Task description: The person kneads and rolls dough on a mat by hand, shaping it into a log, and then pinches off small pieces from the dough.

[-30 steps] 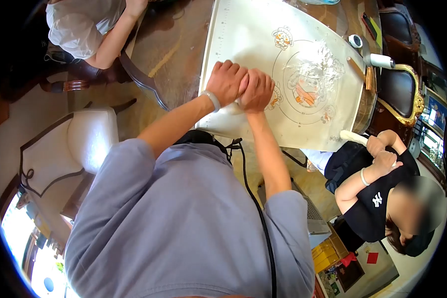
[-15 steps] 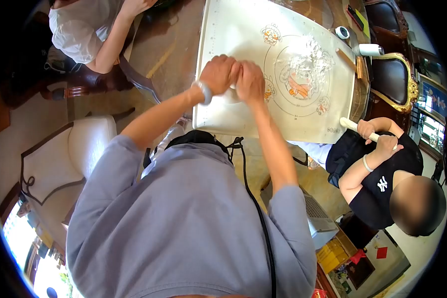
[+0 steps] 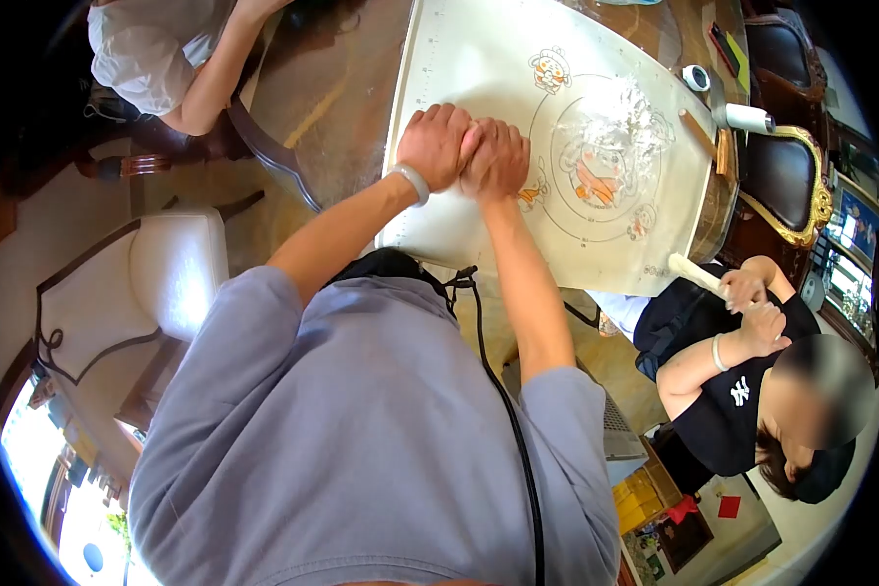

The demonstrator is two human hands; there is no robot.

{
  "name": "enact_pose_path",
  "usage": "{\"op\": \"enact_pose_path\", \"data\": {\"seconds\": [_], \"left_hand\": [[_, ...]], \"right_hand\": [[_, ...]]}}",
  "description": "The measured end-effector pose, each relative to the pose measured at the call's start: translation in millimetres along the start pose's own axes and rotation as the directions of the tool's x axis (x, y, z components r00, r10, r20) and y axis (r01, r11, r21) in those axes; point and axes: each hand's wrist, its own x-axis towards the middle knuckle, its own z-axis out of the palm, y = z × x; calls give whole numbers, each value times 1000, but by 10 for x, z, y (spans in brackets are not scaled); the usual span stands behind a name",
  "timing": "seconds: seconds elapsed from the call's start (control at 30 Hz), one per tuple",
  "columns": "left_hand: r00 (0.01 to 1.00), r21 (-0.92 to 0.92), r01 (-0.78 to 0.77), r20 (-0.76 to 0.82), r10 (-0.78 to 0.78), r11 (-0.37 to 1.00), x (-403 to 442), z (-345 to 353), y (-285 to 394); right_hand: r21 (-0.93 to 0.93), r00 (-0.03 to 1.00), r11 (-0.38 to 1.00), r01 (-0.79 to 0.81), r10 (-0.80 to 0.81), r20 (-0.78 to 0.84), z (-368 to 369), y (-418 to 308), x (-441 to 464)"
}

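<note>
My left hand [image 3: 433, 146] and my right hand [image 3: 496, 159] are pressed against each other over the left part of a white pastry mat [image 3: 479, 59]. Both have their fingers curled, knuckles up. Whatever lies under or inside them is hidden from above. A pale bangle [image 3: 412, 183] circles my left wrist. To the right of my hands the mat carries printed circles and cartoon figures. White flour [image 3: 623, 122] is scattered across the upper part of the circles.
At the right, a person in black [image 3: 723, 391] grips a long pale stick [image 3: 695, 272] by the mat's corner. Another person's white sleeve [image 3: 142, 59] is at upper left. A wooden stick [image 3: 696, 133], white roll [image 3: 695, 78] and white cylinder [image 3: 749, 118] lie along the far edge.
My hands were blurred by motion and are now sharper, still together; a pale patch formerly visible beneath them is covered. The view has shifted slightly. The person in black has moved their hands along the stick.
</note>
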Motion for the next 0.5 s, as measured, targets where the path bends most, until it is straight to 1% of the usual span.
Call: {"op": "enact_pose_path", "data": {"seconds": [0.03,0.07,0.1,0.13,0.17,0.2,0.23,0.27,0.3,0.33,0.4,0.43,0.47,0.5], "left_hand": [[998,-53,15,-61,-18,998,46,-9,12],[998,-55,60,-24,-62,997,90,-28,29],[994,-54,105,13,-104,993,124,-78,61],[988,-52,149,51,-146,987,145,-119,89],[986,-54,164,46,-161,985,156,-61,67],[990,-49,135,44,-132,990,125,-16,51],[994,-44,106,41,-104,993,87,-2,35],[996,-40,80,34,-78,996,80,17,1],[994,-120,53,104,-41,991,34,-21,-18],[993,-166,50,114,-32,985,-15,-79,-19],[989,-255,55,149,-17,965,-138,-166,-45],[994,-201,-56,79,74,978,-188,-152,-92],[991,-183,-49,114,70,982,-251,-131,-113],[987,-165,-47,144,71,985,-284,-195,-65]], "right_hand": [[-9,998,1000,-29,29,56,-9,0,50],[-22,993,998,-56,58,105,-12,13,103],[-21,997,999,-37,39,64,8,20,143],[-9,988,997,-78,79,134,-5,29,162],[-1,973,993,-119,117,198,-30,42,189],[4,953,987,-163,157,257,-63,49,211],[62,986,989,-133,126,106,-87,30,174],[113,995,990,-86,92,-49,-90,14,101],[159,978,987,-28,60,-198,-106,5,30],[240,958,962,-128,183,-223,-180,4,-64],[409,873,856,-317,431,-227,-329,47,-303],[340,844,813,-473,529,-90,-309,123,-419],[247,781,752,-611,623,36,-272,215,-560],[136,691,677,-723,709,144,-230,286,-662]]}}
